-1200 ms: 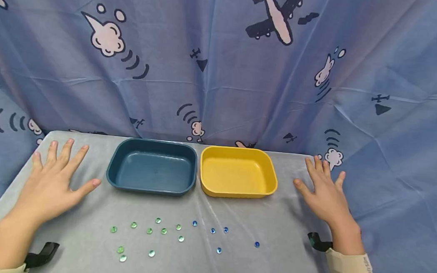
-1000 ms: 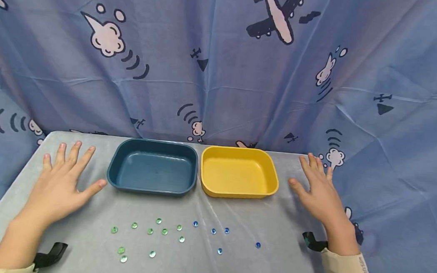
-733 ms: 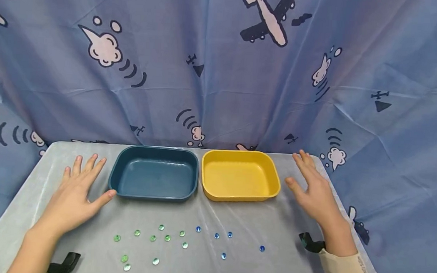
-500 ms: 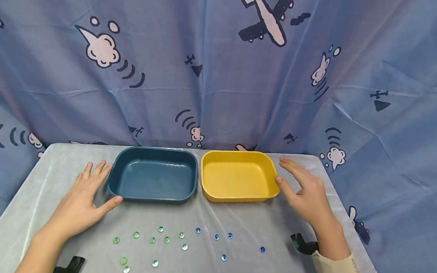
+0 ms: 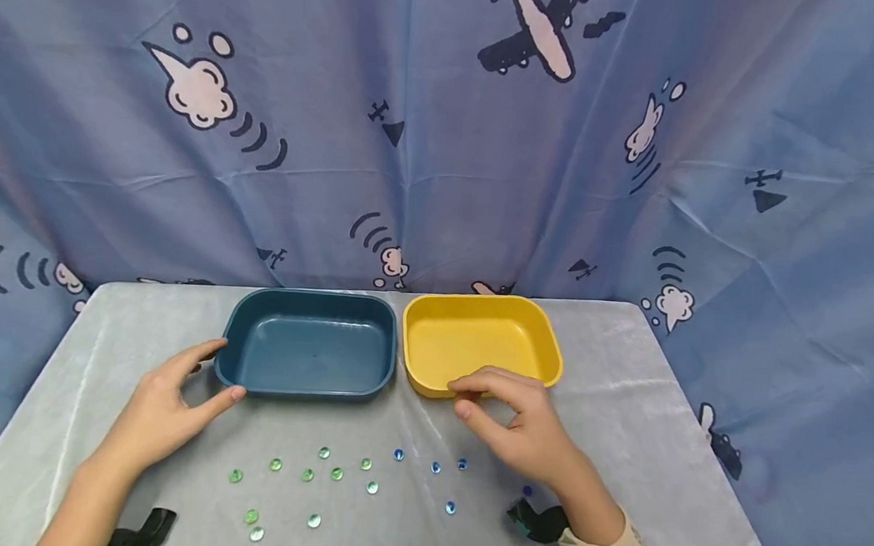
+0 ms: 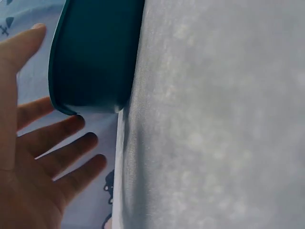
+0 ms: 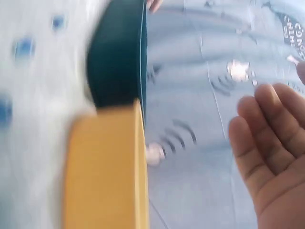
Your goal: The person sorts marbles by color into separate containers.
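A dark teal plastic tray point(image 5: 308, 344) and a yellow one point(image 5: 471, 333) stand side by side at the back of the table. At the teal tray's left end is my left hand point(image 5: 161, 415), its fingertips right at the rim and its thumb by the front left corner. The left wrist view has the fingers spread beneath that corner. My right hand point(image 5: 521, 420) hovers over the yellow tray's front edge, fingers loosely bent with nothing between them. Several green glass gems point(image 5: 308, 475) lie scattered in front of the teal tray. Several blue ones point(image 5: 436, 467) lie to their right.
Grey cloth covers the table point(image 5: 659, 454). A blue curtain point(image 5: 445, 140) printed with planes and clouds hangs right behind and beside it. Black camera mounts point(image 5: 538, 521) stick out from both wrists; the right forearm passes close to one blue gem point(image 5: 527, 491).
My right hand has come in from the far right, leftward to the yellow tray's front. My left hand has moved right to the teal tray's end. The trays and gems stay in place.
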Demonstrator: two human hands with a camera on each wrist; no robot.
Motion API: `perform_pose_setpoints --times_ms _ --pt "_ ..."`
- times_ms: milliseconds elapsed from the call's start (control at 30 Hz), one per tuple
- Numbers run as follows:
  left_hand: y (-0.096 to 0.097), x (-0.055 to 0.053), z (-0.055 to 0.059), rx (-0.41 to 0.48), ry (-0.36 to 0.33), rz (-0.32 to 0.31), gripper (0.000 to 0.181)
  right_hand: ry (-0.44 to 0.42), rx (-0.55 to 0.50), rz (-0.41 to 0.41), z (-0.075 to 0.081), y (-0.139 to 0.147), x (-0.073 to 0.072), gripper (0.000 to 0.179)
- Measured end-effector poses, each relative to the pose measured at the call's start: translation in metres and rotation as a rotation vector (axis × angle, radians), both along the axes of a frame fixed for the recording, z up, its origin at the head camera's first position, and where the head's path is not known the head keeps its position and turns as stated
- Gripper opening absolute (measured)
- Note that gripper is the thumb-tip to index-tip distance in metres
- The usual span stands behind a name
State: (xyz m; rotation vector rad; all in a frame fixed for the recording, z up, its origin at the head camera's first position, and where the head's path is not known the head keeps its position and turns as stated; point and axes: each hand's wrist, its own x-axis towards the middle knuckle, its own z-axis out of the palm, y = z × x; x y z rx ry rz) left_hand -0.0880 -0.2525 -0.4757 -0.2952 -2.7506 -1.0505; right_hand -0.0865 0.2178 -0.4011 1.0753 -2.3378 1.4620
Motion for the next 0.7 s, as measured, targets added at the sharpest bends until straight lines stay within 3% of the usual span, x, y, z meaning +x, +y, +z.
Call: perform_pose_setpoints --times_ms 167,367,700 --pt "-0.002 -0.003 -0.007 0.009 -0.028 -0.029 0.074 -0.144 0.045 0.13 -0.01 -0.03 0.002 0.018" --pt "-0.002 -0.004 -0.018 0.092 0.011 -0.031 0.066 -0.316 0.134 0.189 -0.023 -0.061 0.0 0.02" --pt "0.001 -0.004 -0.035 0.196 0.126 -0.023 0.057 -0.419 0.291 0.243 -0.062 -0.085 -0.009 0.018"
